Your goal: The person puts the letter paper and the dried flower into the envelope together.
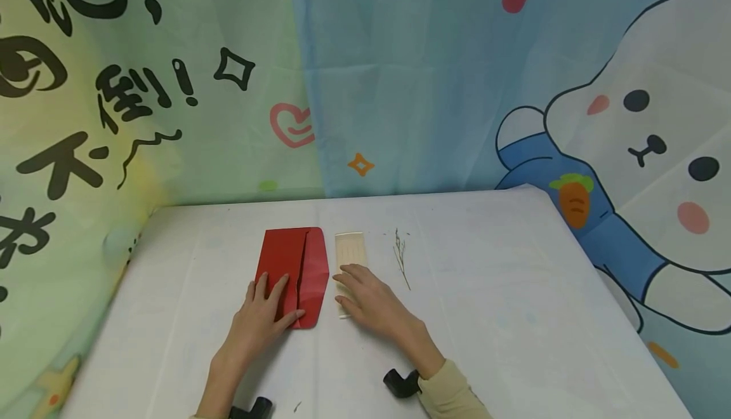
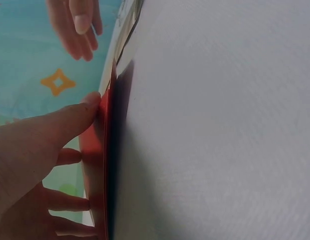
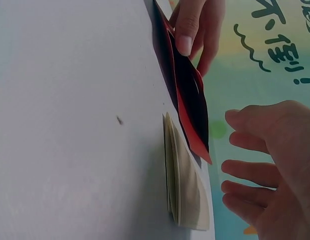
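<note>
A red paper envelope (image 1: 281,260) lies on the white table, its flap (image 1: 314,273) unfolded to the right. My left hand (image 1: 264,310) rests on its lower part with fingers spread, the thumb at the flap's crease. In the right wrist view the mouth of the envelope (image 3: 187,95) gapes a little. Just right of it lies a folded cream-coloured paper (image 1: 350,251), several layers thick. Over its lower half is my right hand (image 1: 374,305), fingers loosely bent; the right wrist view shows these fingers (image 3: 250,172) apart from the paper, holding nothing.
A thin dried sprig (image 1: 401,257) lies right of the folded paper. A small plant scrap (image 1: 297,406) sits near the front of the white table (image 1: 514,317). A printed cloth backdrop (image 1: 411,89) hangs behind the table.
</note>
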